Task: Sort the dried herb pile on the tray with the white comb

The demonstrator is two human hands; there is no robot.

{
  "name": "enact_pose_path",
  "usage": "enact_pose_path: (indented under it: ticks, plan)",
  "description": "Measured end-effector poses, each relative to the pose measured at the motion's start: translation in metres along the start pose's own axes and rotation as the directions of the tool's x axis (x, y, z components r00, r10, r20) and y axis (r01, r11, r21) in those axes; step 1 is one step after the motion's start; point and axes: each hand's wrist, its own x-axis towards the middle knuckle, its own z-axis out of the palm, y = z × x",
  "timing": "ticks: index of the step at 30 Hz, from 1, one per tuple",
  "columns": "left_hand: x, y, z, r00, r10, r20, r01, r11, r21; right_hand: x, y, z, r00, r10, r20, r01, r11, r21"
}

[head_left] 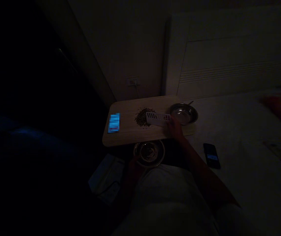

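The room is very dark. My right hand [174, 127] reaches onto a small wooden table [130, 134] and grips a white slotted plastic piece [158, 118] lying beside a pile of small dark seeds or grains [142, 117]. My left hand [133, 161] holds a metal bowl [149, 153] by its rim, just below the table's near edge; the bowl has some dark bits inside. A second, empty metal bowl [183, 113] sits on the table's right end, close to my right hand.
A glowing blue screen [114, 122] lies on the table's left part. A dark phone [211, 155] rests on the bed to the right. A wall socket [133, 81] and headboard [229, 65] are behind; white cloth covers my lap.
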Motion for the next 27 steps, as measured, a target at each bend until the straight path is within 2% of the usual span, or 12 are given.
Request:
enact_pose_path:
  ticks: [6, 12, 18, 24, 27]
  plan:
    - [-0.003, -0.001, 0.003, 0.999, 0.034, -0.021, -0.034, 0.999, 0.012, -0.007, 0.003, -0.01, 1.0, 0.015, -0.005, -0.015, 0.999, 0.046]
    - [-0.005, 0.0, 0.008, 1.0, 0.002, -0.001, -0.002, 1.0, 0.018, -0.01, 0.004, -0.013, 0.999, 0.043, 0.027, -0.045, 0.995, 0.091]
    - [-0.008, 0.0, 0.012, 0.997, 0.039, -0.065, -0.037, 0.999, 0.026, -0.011, 0.003, -0.012, 0.998, 0.069, -0.003, -0.068, 0.989, 0.134]
    - [0.001, -0.002, 0.001, 1.0, 0.021, 0.023, -0.021, 1.0, -0.015, -0.019, 0.005, -0.013, 0.995, 0.103, -0.019, -0.099, 0.985, 0.144]
    - [0.003, -0.001, -0.002, 0.999, 0.026, 0.024, -0.025, 0.999, -0.026, -0.022, 0.006, -0.016, 0.994, 0.104, -0.024, -0.099, 0.983, 0.156]
